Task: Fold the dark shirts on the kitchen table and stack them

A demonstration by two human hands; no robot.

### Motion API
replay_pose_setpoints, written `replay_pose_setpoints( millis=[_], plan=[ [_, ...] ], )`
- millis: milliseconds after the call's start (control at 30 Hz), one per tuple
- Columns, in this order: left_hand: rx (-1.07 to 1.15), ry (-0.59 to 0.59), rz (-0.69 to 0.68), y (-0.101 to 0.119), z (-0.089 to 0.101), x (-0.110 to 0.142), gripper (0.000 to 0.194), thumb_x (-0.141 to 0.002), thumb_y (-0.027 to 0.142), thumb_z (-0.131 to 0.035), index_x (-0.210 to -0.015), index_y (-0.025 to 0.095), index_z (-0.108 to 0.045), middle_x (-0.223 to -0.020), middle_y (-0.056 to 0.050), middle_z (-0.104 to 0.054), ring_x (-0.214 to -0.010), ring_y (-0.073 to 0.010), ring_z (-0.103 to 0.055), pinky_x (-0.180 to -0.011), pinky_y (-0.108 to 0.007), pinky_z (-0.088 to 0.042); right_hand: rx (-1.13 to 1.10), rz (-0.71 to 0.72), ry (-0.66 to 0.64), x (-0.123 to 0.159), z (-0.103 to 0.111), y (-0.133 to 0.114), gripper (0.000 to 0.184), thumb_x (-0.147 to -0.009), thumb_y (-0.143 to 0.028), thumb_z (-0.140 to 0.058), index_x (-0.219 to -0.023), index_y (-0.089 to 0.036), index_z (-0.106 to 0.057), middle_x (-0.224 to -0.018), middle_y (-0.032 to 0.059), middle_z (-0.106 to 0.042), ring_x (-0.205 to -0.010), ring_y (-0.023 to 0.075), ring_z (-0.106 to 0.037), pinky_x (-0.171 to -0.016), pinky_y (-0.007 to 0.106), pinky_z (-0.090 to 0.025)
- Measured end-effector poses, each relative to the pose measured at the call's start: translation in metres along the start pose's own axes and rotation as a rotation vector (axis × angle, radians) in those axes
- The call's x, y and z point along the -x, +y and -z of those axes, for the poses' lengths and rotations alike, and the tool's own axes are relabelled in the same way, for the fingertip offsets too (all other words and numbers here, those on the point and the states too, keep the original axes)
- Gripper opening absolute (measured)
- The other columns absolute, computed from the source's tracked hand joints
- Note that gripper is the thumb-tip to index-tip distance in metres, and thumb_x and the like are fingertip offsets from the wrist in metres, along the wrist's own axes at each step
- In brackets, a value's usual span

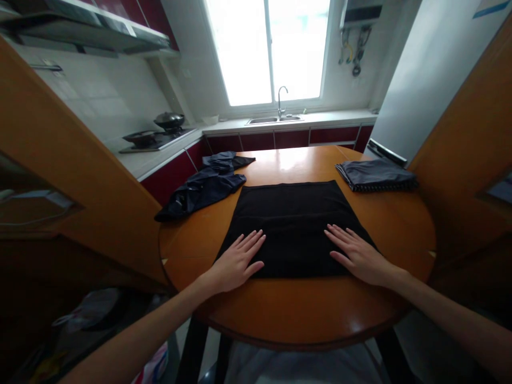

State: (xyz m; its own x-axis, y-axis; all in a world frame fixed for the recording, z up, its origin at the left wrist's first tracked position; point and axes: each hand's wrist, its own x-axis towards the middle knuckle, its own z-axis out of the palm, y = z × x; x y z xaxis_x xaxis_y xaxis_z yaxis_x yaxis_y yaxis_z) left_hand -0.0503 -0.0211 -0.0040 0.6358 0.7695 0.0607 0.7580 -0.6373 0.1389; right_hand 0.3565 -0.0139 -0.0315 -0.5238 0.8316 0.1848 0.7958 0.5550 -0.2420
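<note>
A black folded cloth [294, 224] lies flat in the middle of a round wooden table [304, 309]. My left hand [238, 262] rests palm down on the cloth's near left corner, fingers stretched out and slightly spread. My right hand [358, 255] lies flat on its near right part, fingers also extended. Neither hand holds anything. A crumpled dark blue garment [204, 186] lies at the table's far left, partly hanging over the edge. A neatly folded grey garment [376, 175] sits at the far right.
Wooden door panels stand close on both sides of the table. Behind it runs a kitchen counter with a sink and tap [280, 109] under a bright window, and a stove with a wok [168, 121] at the left. A grey fridge [420, 85] stands at the right.
</note>
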Motion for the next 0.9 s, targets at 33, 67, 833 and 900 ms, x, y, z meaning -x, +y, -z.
replay_pose_setpoints(
  millis=[33, 67, 833, 900],
  plan=[
    [-0.013, 0.007, 0.018, -0.005, 0.001, 0.009, 0.068, -0.105, 0.052, -0.037, -0.163, 0.028, -0.012, -0.168, -0.006, -0.018, -0.154, -0.0259, -0.019, -0.124, -0.048, -0.019, 0.011, -0.025, 0.001, 0.006, 0.001, 0.009, 0.062, -0.103, -0.053, -0.037, -0.159, -0.028, -0.029, -0.165, 0.0062, -0.026, -0.152, 0.0257, -0.023, -0.123, 0.052, -0.024],
    [-0.023, 0.013, 0.03, -0.01, 0.002, 0.018, 0.067, -0.105, 0.051, -0.038, -0.163, 0.027, -0.012, -0.167, -0.006, -0.019, -0.154, -0.0253, -0.02, -0.125, -0.047, -0.02, 0.02, -0.048, 0.003, 0.013, 0.003, 0.017, 0.062, -0.103, -0.053, -0.037, -0.159, -0.027, -0.03, -0.165, 0.0063, -0.027, -0.152, 0.0258, -0.023, -0.123, 0.052, -0.024],
    [-0.039, 0.22, -0.252, -0.03, 0.018, 0.062, 0.043, -0.104, 0.015, -0.04, -0.143, 0.025, -0.055, -0.144, -0.005, -0.06, -0.132, -0.0177, -0.057, -0.113, -0.036, -0.048, 0.017, 0.317, 0.256, 0.067, 0.024, 0.048, 0.044, -0.098, -0.016, -0.05, -0.139, -0.029, -0.06, -0.137, 0.0022, -0.065, -0.127, 0.021, -0.061, -0.11, 0.042, -0.05],
    [0.024, 0.216, -0.243, -0.027, 0.023, 0.063, 0.044, -0.102, 0.014, -0.04, -0.139, 0.025, -0.059, -0.139, -0.005, -0.064, -0.127, -0.0173, -0.061, -0.11, -0.035, -0.05, -0.053, 0.268, 0.239, 0.069, 0.03, 0.047, 0.038, -0.098, -0.021, -0.051, -0.133, -0.029, -0.065, -0.133, 0.0028, -0.068, -0.124, 0.0226, -0.063, -0.109, 0.043, -0.051]
  ],
)
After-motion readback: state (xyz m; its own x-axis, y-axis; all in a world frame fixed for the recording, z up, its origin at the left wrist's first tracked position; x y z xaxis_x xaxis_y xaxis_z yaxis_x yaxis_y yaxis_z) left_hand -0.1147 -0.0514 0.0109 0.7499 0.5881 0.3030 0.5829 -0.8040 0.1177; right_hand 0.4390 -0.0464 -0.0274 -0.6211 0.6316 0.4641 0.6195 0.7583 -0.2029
